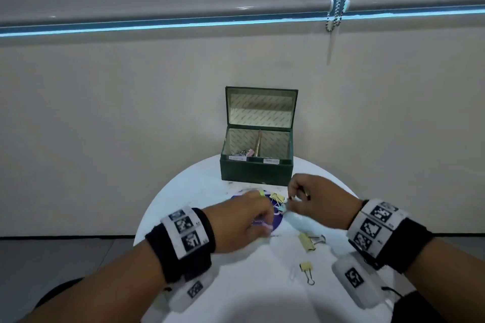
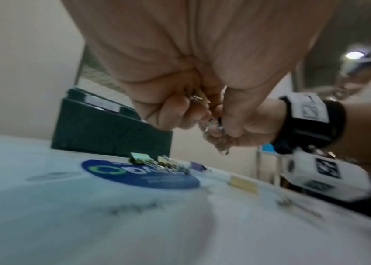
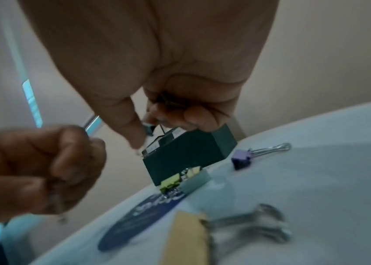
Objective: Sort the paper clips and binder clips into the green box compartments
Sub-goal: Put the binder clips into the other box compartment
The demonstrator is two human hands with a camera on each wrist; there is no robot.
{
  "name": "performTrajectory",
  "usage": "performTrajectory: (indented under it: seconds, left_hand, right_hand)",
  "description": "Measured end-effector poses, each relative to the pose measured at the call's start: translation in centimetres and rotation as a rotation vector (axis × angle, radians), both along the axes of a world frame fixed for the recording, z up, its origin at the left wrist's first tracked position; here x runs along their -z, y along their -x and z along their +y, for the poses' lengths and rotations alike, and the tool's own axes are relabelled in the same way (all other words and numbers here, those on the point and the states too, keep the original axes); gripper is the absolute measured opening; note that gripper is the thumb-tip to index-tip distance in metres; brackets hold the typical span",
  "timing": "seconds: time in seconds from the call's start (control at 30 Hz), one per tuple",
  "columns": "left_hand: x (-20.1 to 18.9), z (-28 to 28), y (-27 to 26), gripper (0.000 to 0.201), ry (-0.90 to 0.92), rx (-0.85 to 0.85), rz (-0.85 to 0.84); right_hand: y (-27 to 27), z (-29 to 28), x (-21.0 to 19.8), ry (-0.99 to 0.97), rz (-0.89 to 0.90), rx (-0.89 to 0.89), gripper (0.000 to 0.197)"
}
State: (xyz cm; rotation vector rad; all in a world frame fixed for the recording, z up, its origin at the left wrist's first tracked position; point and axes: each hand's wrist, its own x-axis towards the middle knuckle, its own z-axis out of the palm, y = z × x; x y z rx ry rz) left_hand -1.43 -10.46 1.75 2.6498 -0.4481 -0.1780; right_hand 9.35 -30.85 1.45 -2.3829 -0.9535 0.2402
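Note:
The green box stands open at the back of the round white table, with several clips in its left compartment. My left hand hovers over the blue sticker, fingers curled round a yellowish binder clip. My right hand is close beside it, fingers curled round thin wire clips, and pinches a small dark clip. Loose binder clips lie beneath: yellow-green, grey-blue, purple.
Two yellow binder clips lie nearer me on the table's right side. A beige wall rises right behind the box. The table's edge curves away at left and right, with dark floor at the left.

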Motion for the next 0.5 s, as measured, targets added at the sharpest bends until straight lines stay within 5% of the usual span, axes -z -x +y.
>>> performTrajectory:
  seconds: [0.27, 0.5]
  left_hand:
    - [-3.9, 5.3, -7.1, 0.011, 0.235, -0.537, -0.115]
    - [-4.1, 5.2, -11.6, 0.008, 0.296, -0.663, -0.172]
  right_hand:
    - [-4.6, 5.5, -3.6, -0.276, 0.222, 0.222, 0.013]
    - [-5.7, 11.1, -3.9, -0.299, 0.180, 0.315, 0.010]
